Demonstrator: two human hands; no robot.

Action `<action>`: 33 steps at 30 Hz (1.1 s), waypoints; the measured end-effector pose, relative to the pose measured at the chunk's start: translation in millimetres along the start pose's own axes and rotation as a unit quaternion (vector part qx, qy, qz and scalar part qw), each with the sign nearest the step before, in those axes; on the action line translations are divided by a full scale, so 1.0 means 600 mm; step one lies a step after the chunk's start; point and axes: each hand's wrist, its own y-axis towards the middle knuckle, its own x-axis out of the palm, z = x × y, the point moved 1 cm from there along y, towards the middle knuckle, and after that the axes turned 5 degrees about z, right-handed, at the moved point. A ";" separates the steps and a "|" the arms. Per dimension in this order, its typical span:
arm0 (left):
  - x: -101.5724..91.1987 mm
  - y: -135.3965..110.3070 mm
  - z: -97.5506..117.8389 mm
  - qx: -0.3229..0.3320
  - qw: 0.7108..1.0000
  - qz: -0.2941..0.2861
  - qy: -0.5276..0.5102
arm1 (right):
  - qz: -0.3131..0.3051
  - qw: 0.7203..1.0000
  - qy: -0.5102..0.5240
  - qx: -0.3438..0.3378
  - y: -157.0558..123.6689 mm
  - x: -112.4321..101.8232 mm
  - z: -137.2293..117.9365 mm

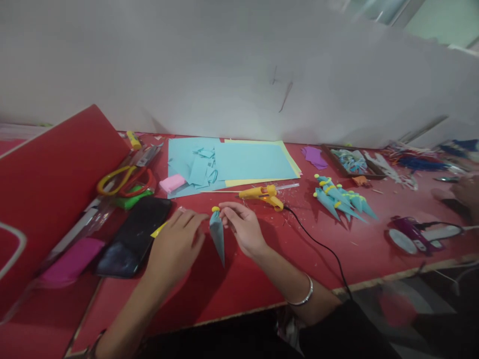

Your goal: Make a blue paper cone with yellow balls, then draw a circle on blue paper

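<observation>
A slim blue paper cone [217, 234] with a yellow knob [215, 209] on its top hangs point down in front of me. My right hand [243, 227] pinches it near the knob, thumb and fingers closed at its right side. Just left of the cone is my left hand [177, 244], its fingers bent and slightly apart, with no object seen in their grip. A yellow paper piece [159, 230] shows beside that hand, partly hidden by it. Behind my right hand lies a yellow glue gun [264, 194] with a black cord.
Several finished blue cones [342, 199] are piled at right. Blue sheets [254, 160] lie at the back, near a tray [352, 162] of scraps. Scissors [121, 182], a black phone [134, 237] and a pink case [73, 262] are at left. Another person's hand [464, 194] is at far right.
</observation>
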 end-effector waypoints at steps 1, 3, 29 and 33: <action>0.001 -0.002 0.009 -0.020 1.000 -0.020 -0.003 | -0.001 1.000 -0.004 0.000 0.001 -0.001 0.002; 0.004 -0.005 0.024 -0.066 0.995 -0.069 0.008 | 0.001 1.000 -0.007 0.000 0.002 -0.002 0.004; 0.037 0.038 0.001 -0.122 0.990 -0.072 -0.008 | -0.134 0.918 -0.293 -0.230 -0.008 -0.002 -0.013; 0.046 0.033 -0.013 -0.140 0.986 0.011 -0.086 | -0.172 0.881 -0.366 -0.245 -0.001 -0.004 -0.046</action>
